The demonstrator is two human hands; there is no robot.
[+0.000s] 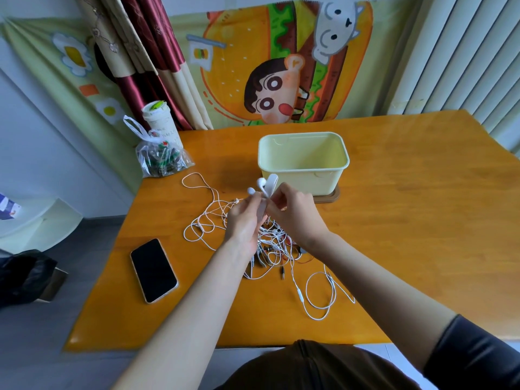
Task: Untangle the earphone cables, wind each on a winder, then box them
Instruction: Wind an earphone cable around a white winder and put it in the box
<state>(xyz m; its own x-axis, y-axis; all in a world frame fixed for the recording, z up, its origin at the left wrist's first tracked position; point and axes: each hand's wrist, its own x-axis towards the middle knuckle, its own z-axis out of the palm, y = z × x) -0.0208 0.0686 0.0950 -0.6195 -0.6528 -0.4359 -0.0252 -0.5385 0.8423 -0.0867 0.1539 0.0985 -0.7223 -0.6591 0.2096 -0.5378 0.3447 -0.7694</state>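
Note:
A tangle of white earphone cables [270, 246] lies on the orange table [408, 220], with loops spreading left and to the front right. Above it, my left hand [244, 218] pinches the two white earbuds [256, 187] of one cable. My right hand [295, 215] grips a white winder [271, 184] held upright right beside the earbuds. The cable hangs from both hands down into the pile. A pale yellow open box [304, 161] stands just behind my hands on a brown lid [329, 197].
A black-screened phone [154, 270] lies at the front left of the table. A clear plastic bag [160, 159] and a paper cup [161, 122] stand at the back left corner. A curtain and cartoon cloth hang behind.

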